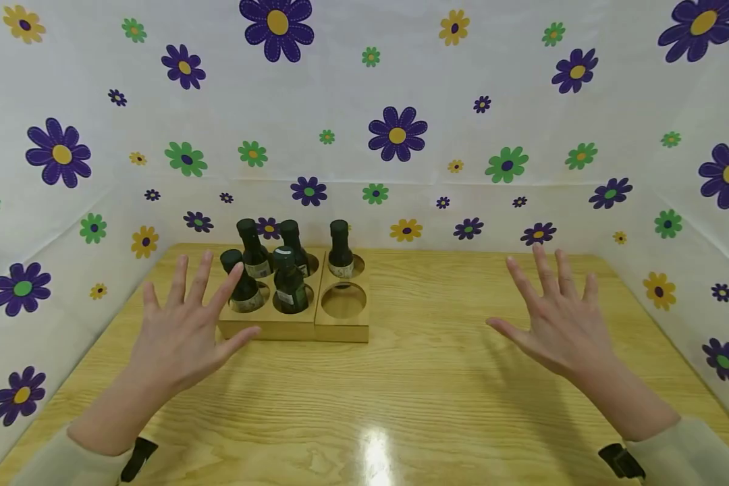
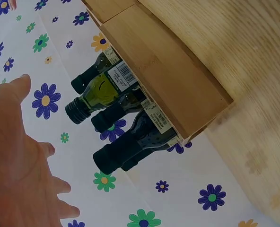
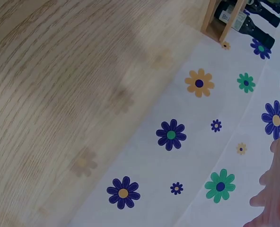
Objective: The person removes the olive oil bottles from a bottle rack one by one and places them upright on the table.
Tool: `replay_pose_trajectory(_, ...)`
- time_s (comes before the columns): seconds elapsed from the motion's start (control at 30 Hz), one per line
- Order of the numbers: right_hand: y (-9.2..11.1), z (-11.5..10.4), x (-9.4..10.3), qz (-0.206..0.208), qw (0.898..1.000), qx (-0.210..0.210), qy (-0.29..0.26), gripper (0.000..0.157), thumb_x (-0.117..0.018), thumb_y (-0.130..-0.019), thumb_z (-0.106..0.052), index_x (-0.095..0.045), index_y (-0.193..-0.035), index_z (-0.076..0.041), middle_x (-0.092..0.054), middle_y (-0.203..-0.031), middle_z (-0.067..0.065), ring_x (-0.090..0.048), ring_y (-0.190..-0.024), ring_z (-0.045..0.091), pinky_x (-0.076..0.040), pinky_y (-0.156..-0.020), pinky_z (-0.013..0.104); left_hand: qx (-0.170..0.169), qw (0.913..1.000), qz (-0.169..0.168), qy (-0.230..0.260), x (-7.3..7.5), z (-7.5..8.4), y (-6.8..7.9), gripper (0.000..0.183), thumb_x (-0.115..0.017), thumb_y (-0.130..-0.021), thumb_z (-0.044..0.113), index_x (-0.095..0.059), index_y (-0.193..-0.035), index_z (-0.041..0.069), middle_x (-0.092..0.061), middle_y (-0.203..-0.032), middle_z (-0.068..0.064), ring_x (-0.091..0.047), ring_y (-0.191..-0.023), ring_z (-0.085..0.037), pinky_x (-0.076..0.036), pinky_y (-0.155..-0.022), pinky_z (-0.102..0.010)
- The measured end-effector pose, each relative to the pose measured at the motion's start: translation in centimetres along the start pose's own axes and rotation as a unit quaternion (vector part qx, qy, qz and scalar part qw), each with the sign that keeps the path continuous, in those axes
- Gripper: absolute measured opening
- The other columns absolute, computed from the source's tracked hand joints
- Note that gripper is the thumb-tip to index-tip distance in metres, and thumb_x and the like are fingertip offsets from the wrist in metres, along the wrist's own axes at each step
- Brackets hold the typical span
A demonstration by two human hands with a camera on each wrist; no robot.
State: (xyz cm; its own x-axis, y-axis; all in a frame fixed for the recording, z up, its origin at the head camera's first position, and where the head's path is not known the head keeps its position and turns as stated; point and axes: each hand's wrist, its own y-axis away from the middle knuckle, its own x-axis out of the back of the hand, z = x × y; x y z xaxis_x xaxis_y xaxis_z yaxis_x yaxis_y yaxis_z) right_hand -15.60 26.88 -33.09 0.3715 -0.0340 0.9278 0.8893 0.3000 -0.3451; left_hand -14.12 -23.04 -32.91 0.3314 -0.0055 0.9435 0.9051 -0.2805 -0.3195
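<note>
Both hands hover over the table with fingers spread and nothing in them. My left hand [image 1: 179,331] is in front of a wooden bottle holder [image 1: 267,330], its fingertips overlapping the holder's left edge in the head view. Several small dark glass bottles with black caps stand in the round holes; one greener bottle [image 1: 290,287] is at the front, and a single bottle [image 1: 340,253] stands in the back hole of the right section. The front hole [image 1: 343,300] of that section holds no bottle. My right hand [image 1: 561,327] is over the right side, away from the holder.
A light wood table [image 1: 437,378] spans the foreground. White cloth [image 1: 340,88] printed with purple, green and yellow flowers rises at the back and both sides. The holder stands left of the table's middle, close to the back cloth.
</note>
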Motion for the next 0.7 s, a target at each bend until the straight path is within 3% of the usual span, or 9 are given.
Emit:
replay_pose_trajectory(0.3,-0.5,-0.7,-0.5,-0.011,1.000,0.007,0.011,0.096,-0.047,-0.086,-0.073,-0.014,-0.158,-0.018,0.013,-0.161,0.011,0.006,-0.145,0.039,-0.011,-0.102,0.076,-0.007,0.9997,0.019,0.011,-0.2,-0.7,-0.2,0.098,-0.052,-0.083,0.074,-0.008,-0.158,0.028,0.009,-0.162,-0.009,0.008,-0.145,-0.039,-0.005,-0.097,-0.081)
replay_pose_trajectory(0.7,-2.8,-2.5,-0.8,-0.008,1.000,0.022,-0.009,0.094,-0.047,-0.087,-0.073,-0.017,-0.157,-0.019,0.005,-0.162,0.015,0.002,-0.145,0.041,-0.010,-0.102,0.076,0.035,0.9993,0.007,0.008,-1.3,-3.3,0.9,0.102,-0.053,-0.081,0.076,-0.006,-0.158,0.028,0.006,-0.162,-0.014,0.010,-0.145,-0.039,-0.008,-0.093,-0.084)
